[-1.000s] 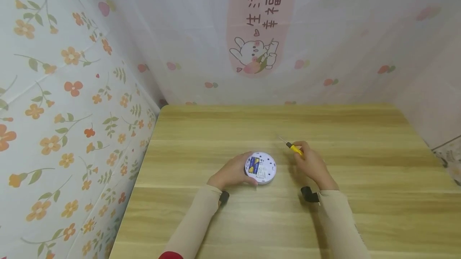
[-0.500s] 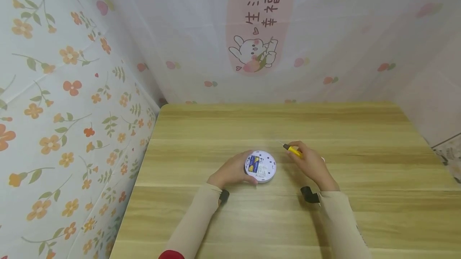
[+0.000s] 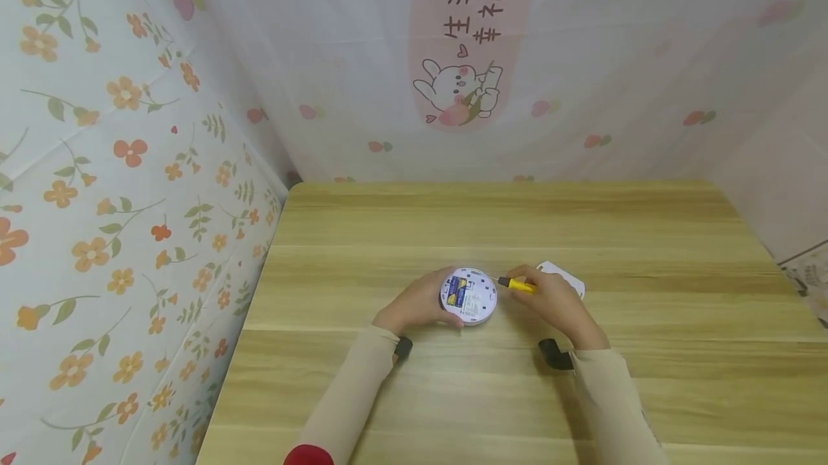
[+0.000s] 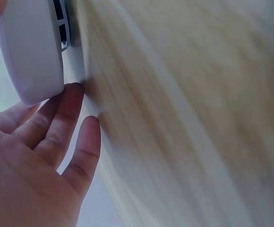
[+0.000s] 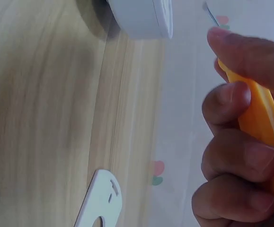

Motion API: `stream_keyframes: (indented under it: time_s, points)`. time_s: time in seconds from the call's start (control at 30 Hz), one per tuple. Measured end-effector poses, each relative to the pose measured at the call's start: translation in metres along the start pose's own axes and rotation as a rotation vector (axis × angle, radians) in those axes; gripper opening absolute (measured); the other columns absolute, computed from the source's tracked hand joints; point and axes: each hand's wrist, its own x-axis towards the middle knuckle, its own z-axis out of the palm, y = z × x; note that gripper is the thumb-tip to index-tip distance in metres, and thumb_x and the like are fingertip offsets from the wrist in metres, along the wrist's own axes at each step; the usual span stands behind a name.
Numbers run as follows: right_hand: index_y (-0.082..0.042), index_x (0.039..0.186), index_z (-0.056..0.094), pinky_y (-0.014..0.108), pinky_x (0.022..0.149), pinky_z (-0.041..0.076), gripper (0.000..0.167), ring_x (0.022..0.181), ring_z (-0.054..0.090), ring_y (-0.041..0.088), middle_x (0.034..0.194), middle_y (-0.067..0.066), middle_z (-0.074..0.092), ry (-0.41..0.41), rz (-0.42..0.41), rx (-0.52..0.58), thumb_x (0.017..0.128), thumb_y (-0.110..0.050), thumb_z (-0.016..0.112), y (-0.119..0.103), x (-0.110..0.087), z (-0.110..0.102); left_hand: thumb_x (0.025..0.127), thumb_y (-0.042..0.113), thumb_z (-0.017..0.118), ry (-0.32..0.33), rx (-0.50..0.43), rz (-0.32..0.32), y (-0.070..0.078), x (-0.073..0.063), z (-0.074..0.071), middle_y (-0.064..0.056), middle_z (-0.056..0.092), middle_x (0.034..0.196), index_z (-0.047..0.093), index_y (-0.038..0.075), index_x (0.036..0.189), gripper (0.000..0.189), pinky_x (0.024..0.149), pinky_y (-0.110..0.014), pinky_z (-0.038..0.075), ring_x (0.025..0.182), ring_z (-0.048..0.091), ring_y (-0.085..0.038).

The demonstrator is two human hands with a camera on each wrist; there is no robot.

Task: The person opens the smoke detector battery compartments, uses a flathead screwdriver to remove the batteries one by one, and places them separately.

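Note:
A round white smoke detector (image 3: pixel 477 309) lies with its back face up, two blue-and-yellow batteries (image 3: pixel 456 292) in its compartment. My left hand (image 3: pixel 419 303) holds it by the left side, fingers round the far edge and thumb at the near edge. In the left wrist view the fingers (image 4: pixel 73 111) reach under its white side wall (image 4: pixel 30 52), close over the table. My right hand (image 3: pixel 555 305) grips a screwdriver by its yellow handle (image 5: pixel 257 111). The thin shaft points left, its tip close to the detector's upper right rim.
Behind my right hand, a flat white plate (image 3: pixel 561 278) lies on the wooden table (image 3: pixel 679 292); its slots show in the right wrist view. A printed curtain (image 3: pixel 362 77) hangs at the table's far edge, and a floral one (image 3: pixel 129 235) on the left.
My right hand has brought the screwdriver left and down, so its shaft now reaches the detector's rim. More of the white plate shows behind the hand. The left hand keeps its hold.

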Motion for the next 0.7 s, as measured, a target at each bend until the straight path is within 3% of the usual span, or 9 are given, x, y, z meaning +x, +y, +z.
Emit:
stream_keyframes:
  time_s: [0.3, 0.5, 0.7]
  points:
    - [-0.015, 0.105, 0.070, 0.030, 0.067, 0.039, 0.020, 0.077, 0.051, 0.024, 0.097, 0.007, 0.072, -0.043, -0.045, -0.035, 0.086, -0.021, 0.071, -0.006, -0.008, 0.008, 0.064, 0.040, 0.088, -0.004, -0.006, -0.005, 0.000, -0.001, 0.001, -0.006, 0.040, 0.153, 0.028, 0.013, 0.152, 0.110, 0.117, -0.038, 0.032, 0.139, 0.040, -0.023]
    - [-0.014, 0.105, 0.070, 0.030, 0.066, 0.045, 0.019, 0.073, 0.053, 0.016, 0.097, 0.007, 0.072, -0.083, -0.071, -0.006, 0.087, -0.020, 0.070, -0.007, -0.010, 0.009, 0.065, 0.041, 0.088, 0.001, 0.007, 0.003, -0.001, 0.000, 0.002, -0.008, 0.036, 0.155, 0.020, 0.014, 0.155, 0.116, 0.117, -0.039, 0.031, 0.140, 0.039, -0.025]
    - [-0.013, 0.104, 0.072, 0.034, 0.073, 0.050, 0.020, 0.080, 0.058, 0.013, 0.105, 0.006, 0.072, -0.121, -0.089, 0.007, 0.086, -0.022, 0.071, -0.008, -0.011, 0.013, 0.066, 0.044, 0.086, -0.018, 0.035, -0.015, -0.001, 0.000, 0.003, -0.013, 0.034, 0.155, 0.013, 0.020, 0.156, 0.119, 0.116, -0.041, 0.033, 0.140, 0.039, -0.027]
